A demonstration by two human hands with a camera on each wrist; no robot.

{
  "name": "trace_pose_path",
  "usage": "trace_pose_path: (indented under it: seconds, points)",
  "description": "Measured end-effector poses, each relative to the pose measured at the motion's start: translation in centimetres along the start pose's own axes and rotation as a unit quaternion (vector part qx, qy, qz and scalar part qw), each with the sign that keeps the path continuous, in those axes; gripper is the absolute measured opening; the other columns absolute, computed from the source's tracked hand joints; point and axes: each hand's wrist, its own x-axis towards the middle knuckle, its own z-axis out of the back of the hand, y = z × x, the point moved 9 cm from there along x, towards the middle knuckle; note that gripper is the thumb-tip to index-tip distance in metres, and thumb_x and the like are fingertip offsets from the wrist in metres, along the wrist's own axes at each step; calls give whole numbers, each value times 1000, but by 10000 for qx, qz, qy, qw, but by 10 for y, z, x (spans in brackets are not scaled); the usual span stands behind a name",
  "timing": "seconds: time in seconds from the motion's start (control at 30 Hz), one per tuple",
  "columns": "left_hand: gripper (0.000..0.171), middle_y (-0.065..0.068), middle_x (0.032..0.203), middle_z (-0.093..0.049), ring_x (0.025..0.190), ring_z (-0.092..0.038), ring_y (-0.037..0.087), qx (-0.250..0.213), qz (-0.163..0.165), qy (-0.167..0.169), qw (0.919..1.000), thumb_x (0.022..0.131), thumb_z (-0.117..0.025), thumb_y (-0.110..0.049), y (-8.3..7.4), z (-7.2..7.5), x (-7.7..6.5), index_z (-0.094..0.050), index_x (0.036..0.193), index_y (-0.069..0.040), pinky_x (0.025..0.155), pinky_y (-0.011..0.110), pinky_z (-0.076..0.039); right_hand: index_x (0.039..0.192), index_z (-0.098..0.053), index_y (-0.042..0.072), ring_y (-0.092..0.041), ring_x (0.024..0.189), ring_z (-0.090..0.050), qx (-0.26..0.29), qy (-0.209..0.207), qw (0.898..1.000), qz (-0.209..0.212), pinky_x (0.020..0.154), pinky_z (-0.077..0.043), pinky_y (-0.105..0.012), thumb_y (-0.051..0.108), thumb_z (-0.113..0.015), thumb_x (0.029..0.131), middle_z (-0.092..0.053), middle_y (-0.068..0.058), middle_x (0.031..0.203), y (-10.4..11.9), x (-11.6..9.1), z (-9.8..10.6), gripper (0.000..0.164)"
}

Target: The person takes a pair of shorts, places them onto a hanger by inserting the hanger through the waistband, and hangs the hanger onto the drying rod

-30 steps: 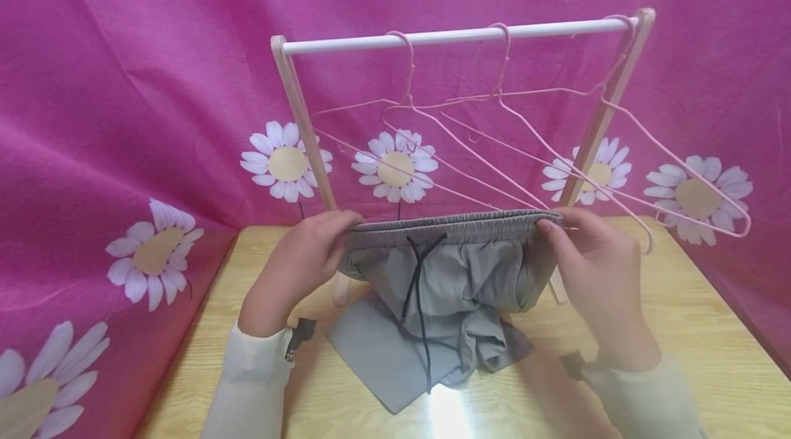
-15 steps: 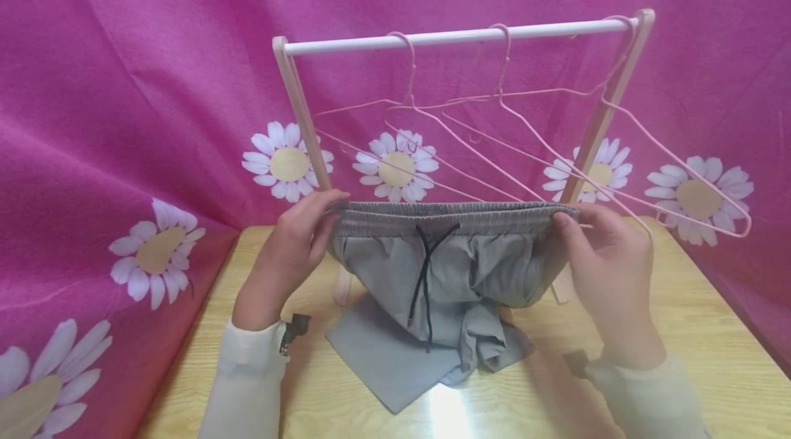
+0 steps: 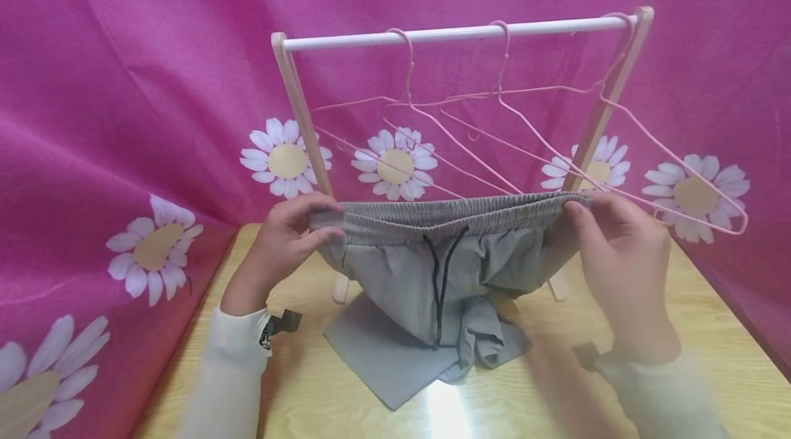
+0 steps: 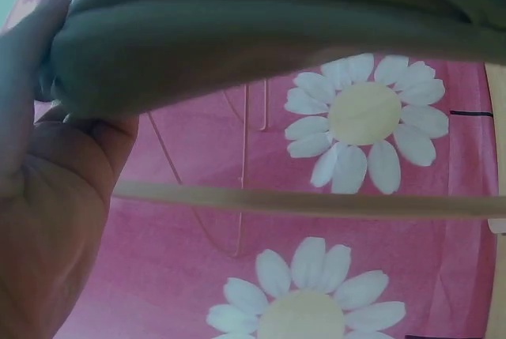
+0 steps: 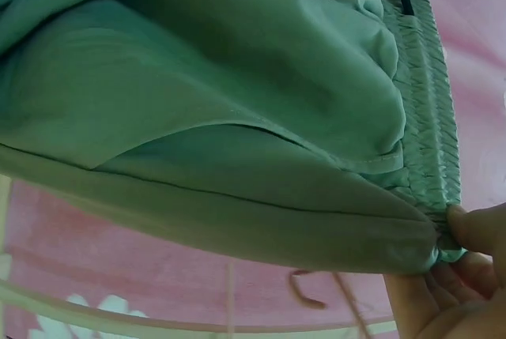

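Gripping the grey trousers (image 3: 395, 277), at the lower centre of the frame, by both ends of the waistband (image 3: 395, 233), pinched in the left hand (image 3: 281, 240) and right hand (image 3: 624, 267); long axis running left to right, cloth drooping below the grip onto the table (image 3: 321, 411), right hand nearer the rightmost pink hanger (image 3: 667, 148); no readable brand, label or writing

Three hangers (image 3: 499, 90), one rack (image 3: 454, 34), one garment (image 3: 395, 281)
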Motion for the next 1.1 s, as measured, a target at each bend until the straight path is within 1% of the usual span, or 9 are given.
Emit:
trace_pose_path:
  seconds: [0.1,0.2,0.37,0.53,0.7,0.8,0.93,1.0,1.1]
  points:
    - [44,3,115,-74,96,-71,10,-462,356,65,9983,80,-81,24,3,7,5,-72,120,8,85,22,-63,111,-83,2,6,86,-66,51,94,9999,60,82,-49,-9,9,-82,97,-67,34,92,6,7,1,16]
    - [47,-1,116,-74,96,-72,13,-649,480,-105,9967,81,-78,27,0,17,15,-69,125,10,84,23,-63,110,-83,0,5,81,-66,196,201,9995,149,79,-50,-10,7,-82,97,-69,32,90,13,16,2,15]
    - [45,5,113,-74,91,-71,14,-91,315,-752,9966,90,-76,19,-19,36,40,-68,131,5,78,22,-62,108,-81,-5,5,73,-66,569,179,9976,351,71,-52,-9,4,-80,98,-73,24,87,31,36,6,14]
    - [36,12,107,-75,73,-72,9,612,-331,-1578,9850,97,-76,6,-53,55,67,-70,132,0,63,19,-58,104,-79,-7,4,71,-65,839,-240,9933,753,69,-52,-9,6,-76,100,-72,18,88,60,62,18,15]
    - [32,0,103,-74,55,-64,5,765,-1090,-2187,9666,97,-77,6,-87,66,79,-72,128,2,49,18,-49,97,-81,7,1,73,-62,948,-762,9859,1146,67,-51,-9,9,-74,99,-69,18,86,88,86,33,7]
    - [29,-5,101,-73,48,-56,4,806,-1461,-2444,9552,96,-77,6,-102,72,82,-70,125,6,46,16,-44,94,-80,18,-1,75,-62,1075,-913,9814,1303,64,-51,-8,8,-73,99,-69,16,86,99,96,39,13]
    - [27,-4,101,-74,47,-50,1,926,-1537,-2451,9528,96,-76,7,-104,74,79,-68,121,9,45,14,-38,93,-80,18,-1,77,-63,1048,-862,9820,1311,66,-52,-7,9,-73,99,-70,16,88,100,93,41,13]
    - [25,0,101,-74,52,-53,0,1014,-1397,-2315,9574,96,-76,8,-97,73,73,-67,119,10,49,12,-41,95,-81,11,0,78,-64,927,-734,9855,1219,69,-52,-7,10,-74,100,-71,17,89,93,86,39,9]
    - [22,9,103,-74,68,-62,-1,1014,-1084,-2059,9673,95,-74,13,-100,73,73,-66,115,11,60,11,-51,101,-80,-1,3,77,-65,831,-412,9890,1150,74,-53,-7,10,-74,100,-71,19,90,95,87,40,13]
